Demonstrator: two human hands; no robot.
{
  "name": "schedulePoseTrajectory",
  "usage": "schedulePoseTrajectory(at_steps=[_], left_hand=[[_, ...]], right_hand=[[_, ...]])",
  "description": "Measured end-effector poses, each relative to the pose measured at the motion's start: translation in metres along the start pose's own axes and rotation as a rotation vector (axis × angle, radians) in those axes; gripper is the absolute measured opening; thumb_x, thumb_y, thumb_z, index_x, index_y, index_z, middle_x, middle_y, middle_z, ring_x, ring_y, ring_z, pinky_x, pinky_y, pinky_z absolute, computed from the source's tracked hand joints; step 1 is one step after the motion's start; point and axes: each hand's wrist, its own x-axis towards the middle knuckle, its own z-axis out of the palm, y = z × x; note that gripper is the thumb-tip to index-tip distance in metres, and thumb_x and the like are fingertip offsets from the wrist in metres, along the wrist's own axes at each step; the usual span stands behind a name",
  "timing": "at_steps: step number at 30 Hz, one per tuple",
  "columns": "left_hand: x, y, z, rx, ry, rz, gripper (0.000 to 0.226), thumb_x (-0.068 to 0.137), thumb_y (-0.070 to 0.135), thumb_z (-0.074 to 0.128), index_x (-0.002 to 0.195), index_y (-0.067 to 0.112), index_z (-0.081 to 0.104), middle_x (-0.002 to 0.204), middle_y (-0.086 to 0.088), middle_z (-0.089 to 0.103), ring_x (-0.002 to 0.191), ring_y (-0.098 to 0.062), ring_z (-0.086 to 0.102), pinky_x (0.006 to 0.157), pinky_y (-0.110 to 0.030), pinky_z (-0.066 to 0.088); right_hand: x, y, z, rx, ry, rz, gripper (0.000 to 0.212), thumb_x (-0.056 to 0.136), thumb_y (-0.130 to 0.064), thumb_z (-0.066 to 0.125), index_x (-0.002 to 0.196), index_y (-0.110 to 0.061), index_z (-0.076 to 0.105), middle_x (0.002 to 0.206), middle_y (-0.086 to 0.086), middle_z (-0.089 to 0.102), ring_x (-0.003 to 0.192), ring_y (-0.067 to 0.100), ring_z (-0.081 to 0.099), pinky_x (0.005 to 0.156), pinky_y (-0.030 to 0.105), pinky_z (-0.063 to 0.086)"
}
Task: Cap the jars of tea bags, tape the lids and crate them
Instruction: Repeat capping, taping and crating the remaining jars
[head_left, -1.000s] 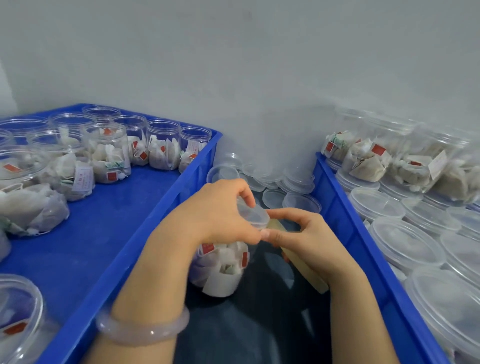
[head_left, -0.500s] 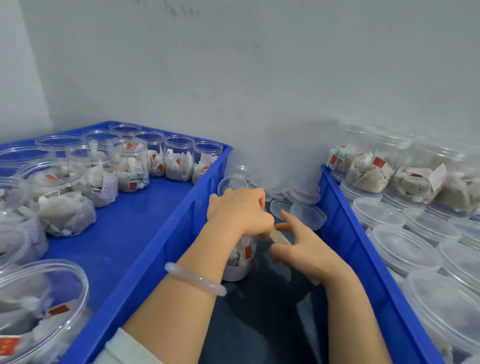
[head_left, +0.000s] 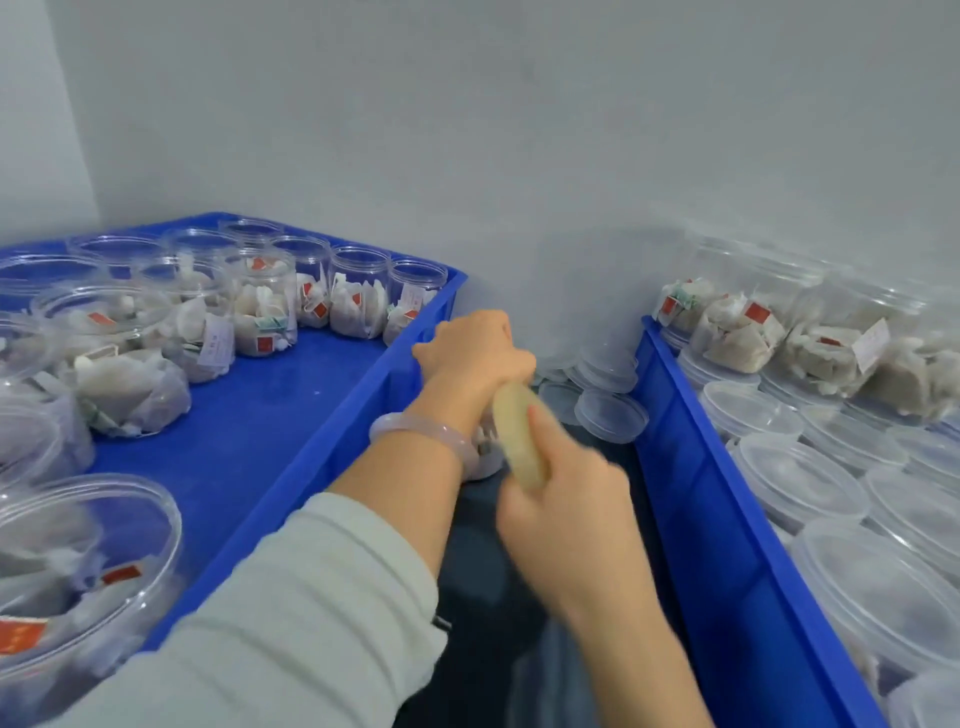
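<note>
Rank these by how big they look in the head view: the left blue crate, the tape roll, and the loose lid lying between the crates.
Largest: left blue crate, by far.
Then tape roll and loose lid: they look about alike. The roll is edge-on, blurred and nearer the camera, so I won't rank them.

Plain grey wall (head_left: 519, 130), pale pink bangle (head_left: 431, 434), dark glossy surface (head_left: 483, 597)

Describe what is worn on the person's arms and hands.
Left arm: off-white sleeve ending mid-forearm, and a translucent pale lilac bangle at the wrist. The left hand and right hand are ungloved, no rings visible. No sleeve shows on the right forearm.
</note>
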Motion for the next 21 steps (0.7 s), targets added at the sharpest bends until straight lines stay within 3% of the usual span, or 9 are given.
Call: schedulePoseTrajectory(at_steps=[4, 6, 8, 10, 13, 15, 17, 19, 21], left_hand=[[-0.003, 0.003, 0.006, 0.122, -0.138, 0.153, 0.018, 0.068, 0.030, 0.066, 0.082, 0.028, 0.054, 0.092, 0.006, 0.060, 0.095, -0.021, 0.052, 0.074, -0.036, 0.030], [-0.001, 0.005, 0.008, 0.163, -0.256, 0.238, 0.025, 0.068, 0.045, 0.071, 0.083, 0.029, 0.057, 0.092, 0.010, 0.062, 0.093, -0.016, 0.057, 0.071, -0.032, 0.036], [-0.001, 0.007, 0.009, 0.165, -0.300, 0.258, 0.037, 0.073, 0.065, 0.059, 0.086, 0.030, 0.062, 0.093, 0.012, 0.063, 0.090, -0.012, 0.058, 0.074, -0.031, 0.044], [-0.005, 0.007, 0.008, -0.012, -0.206, 0.252, 0.043, 0.079, 0.067, 0.050, 0.091, 0.030, 0.066, 0.097, 0.015, 0.064, 0.092, -0.009, 0.056, 0.080, -0.031, 0.045], [-0.015, -0.008, 0.006, -0.485, 0.203, 0.253, 0.016, 0.089, 0.044, 0.053, 0.086, 0.033, 0.063, 0.093, 0.020, 0.065, 0.091, -0.002, 0.057, 0.075, -0.021, 0.044], [-0.021, -0.025, 0.010, -0.660, 0.313, 0.159, 0.010, 0.090, 0.040, 0.051, 0.085, 0.039, 0.060, 0.089, 0.027, 0.061, 0.090, 0.007, 0.055, 0.069, -0.010, 0.038], [-0.026, -0.042, 0.021, -0.814, 0.223, 0.028, 0.013, 0.093, 0.043, 0.047, 0.098, 0.040, 0.059, 0.097, 0.025, 0.058, 0.093, 0.010, 0.052, 0.069, -0.007, 0.036], [-0.028, -0.053, 0.036, -0.958, 0.107, -0.053, 0.032, 0.096, 0.046, 0.038, 0.114, 0.028, 0.057, 0.109, 0.012, 0.059, 0.100, -0.002, 0.055, 0.079, -0.018, 0.041], [-0.028, -0.056, 0.046, -1.022, 0.070, -0.088, 0.045, 0.097, 0.048, 0.030, 0.112, 0.017, 0.060, 0.108, 0.001, 0.064, 0.103, -0.013, 0.059, 0.086, -0.029, 0.045]], right_hand=[[0.021, 0.039, 0.006, -0.087, -0.067, 0.231, 0.040, 0.079, -0.021, 0.049, 0.119, -0.024, 0.048, 0.080, -0.001, 0.054, 0.080, 0.024, 0.057, 0.067, 0.037, 0.049], [0.027, 0.060, 0.015, -0.122, -0.079, 0.322, 0.047, 0.087, -0.028, 0.052, 0.132, -0.020, 0.041, 0.099, 0.006, 0.061, 0.096, 0.028, 0.058, 0.079, 0.038, 0.049], [0.029, 0.073, 0.031, -0.139, -0.116, 0.323, 0.053, 0.087, -0.040, 0.056, 0.132, -0.018, 0.040, 0.119, 0.008, 0.060, 0.110, 0.029, 0.055, 0.085, 0.036, 0.045], [0.035, 0.084, 0.043, -0.200, -0.173, 0.292, 0.045, 0.081, -0.049, 0.060, 0.113, -0.020, 0.048, 0.121, 0.003, 0.055, 0.114, 0.027, 0.051, 0.086, 0.036, 0.042], [0.040, 0.092, 0.050, -0.275, -0.333, 0.261, 0.042, 0.073, -0.059, 0.062, 0.088, -0.024, 0.046, 0.112, 0.000, 0.052, 0.114, 0.025, 0.044, 0.093, 0.036, 0.036], [0.044, 0.094, 0.051, -0.084, -0.309, 0.234, 0.028, 0.076, -0.046, 0.065, 0.088, -0.026, 0.051, 0.107, -0.001, 0.052, 0.111, 0.021, 0.047, 0.096, 0.032, 0.038], [0.049, 0.089, 0.047, 0.315, -0.138, 0.253, 0.029, 0.083, -0.016, 0.060, 0.111, -0.023, 0.061, 0.115, -0.002, 0.057, 0.104, 0.004, 0.052, 0.088, 0.017, 0.042], [0.055, 0.079, 0.043, 0.725, -0.027, 0.307, 0.046, 0.085, 0.002, 0.051, 0.124, -0.021, 0.058, 0.125, -0.006, 0.058, 0.106, -0.002, 0.053, 0.085, 0.013, 0.044], [0.060, 0.071, 0.042, 0.925, -0.025, 0.257, 0.042, 0.088, 0.002, 0.051, 0.119, -0.024, 0.062, 0.122, -0.008, 0.063, 0.111, 0.004, 0.058, 0.089, 0.019, 0.049]])
